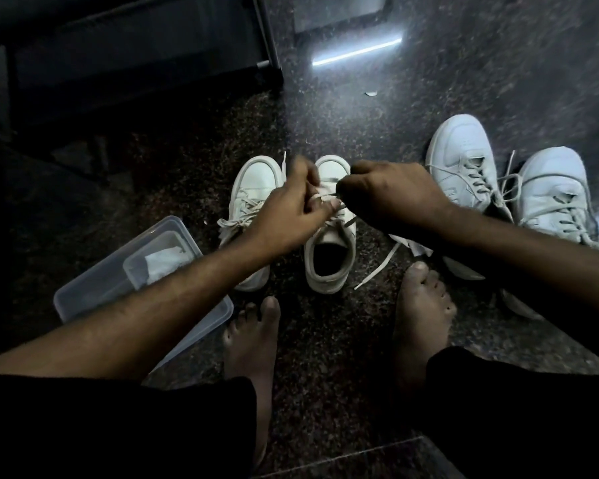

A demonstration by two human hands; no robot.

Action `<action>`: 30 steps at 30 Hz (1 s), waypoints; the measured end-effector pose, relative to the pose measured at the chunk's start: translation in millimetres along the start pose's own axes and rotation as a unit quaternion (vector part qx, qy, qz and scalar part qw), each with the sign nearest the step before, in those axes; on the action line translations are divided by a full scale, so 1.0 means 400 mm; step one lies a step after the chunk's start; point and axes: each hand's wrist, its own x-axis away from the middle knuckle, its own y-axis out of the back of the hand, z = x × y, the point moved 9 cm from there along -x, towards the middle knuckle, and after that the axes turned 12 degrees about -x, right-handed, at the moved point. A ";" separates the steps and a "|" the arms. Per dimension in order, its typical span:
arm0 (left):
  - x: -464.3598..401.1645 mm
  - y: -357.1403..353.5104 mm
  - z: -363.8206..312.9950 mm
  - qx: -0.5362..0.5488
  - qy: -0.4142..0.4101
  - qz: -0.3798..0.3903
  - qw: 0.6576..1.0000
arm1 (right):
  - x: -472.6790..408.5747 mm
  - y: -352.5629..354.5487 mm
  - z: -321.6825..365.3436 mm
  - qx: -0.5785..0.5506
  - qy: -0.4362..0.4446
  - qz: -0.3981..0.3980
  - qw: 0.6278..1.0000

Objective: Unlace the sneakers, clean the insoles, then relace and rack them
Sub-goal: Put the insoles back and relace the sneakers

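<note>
- The sneaker (329,236) being worked stands on the floor (360,108) between the two hands, toe away from the person, mouth open and dark inside.
- Its lace (377,267) crosses the upper eyelets; one loose end trails off to the right and lies on the floor near the right foot (422,305).
- The left hand (291,209) has curled fingers over the eyelets and seems to pinch a strand of the lace; the blur there hides the exact grip.
- The right hand (391,195) is closed, knuckles up, just right of the toe, apparently drawing a strand taut; what its fingertips hold cannot be seen.
- Whether this is unlacing or relacing cannot be told from here.
- Its mate (253,202) stands just to the left, laced, partly under the left forearm.
- A second pair (498,188) sits well to the right, laced, with loose ends.
- A clear tub (83,295) holding a white cloth (163,261) lies at the left, under the left arm.
- A dark rack (135,63) stands at the upper left.
- Risks, as I judge them: the dim light could lead to a skipped eyelet or a twisted lace; a hard pull from the right hand could tip the unweighted sneaker; the trailing end could catch under the right foot; the left forearm could knock the tub.
</note>
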 end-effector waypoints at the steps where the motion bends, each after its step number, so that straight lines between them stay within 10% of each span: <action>1: 0.008 0.001 -0.019 -0.047 -0.047 -0.001 0.998 | -0.005 -0.007 -0.010 -0.032 -0.019 0.012 0.999; 6: 0.022 0.017 -0.035 -0.162 -0.116 -0.057 0.978 | -0.001 -0.103 -0.048 -0.454 -0.141 0.131 0.870; 11: 0.021 0.010 -0.034 -0.123 -0.125 -0.061 0.983 | 0.026 -0.091 -0.062 -0.571 -0.169 0.120 0.795; 14: 0.012 0.013 -0.010 -0.017 -0.067 -0.056 0.996 | 0.021 -0.076 -0.077 -0.547 -0.150 0.109 0.816; 18: 0.015 0.040 0.049 0.201 0.068 -0.077 0.974 | 0.019 -0.115 -0.149 -0.208 -0.078 0.177 0.959; 24: 0.051 0.010 0.082 0.304 0.134 -0.030 0.943 | 0.058 -0.109 -0.220 0.074 -0.075 0.108 0.989; 27: 0.058 0.014 0.073 0.291 0.123 -0.015 0.949 | 0.050 -0.085 -0.227 0.073 -0.150 0.085 0.982; 30: 0.066 0.003 0.083 0.275 0.139 0.002 0.951 | 0.056 -0.081 -0.261 -0.188 -0.296 0.029 0.936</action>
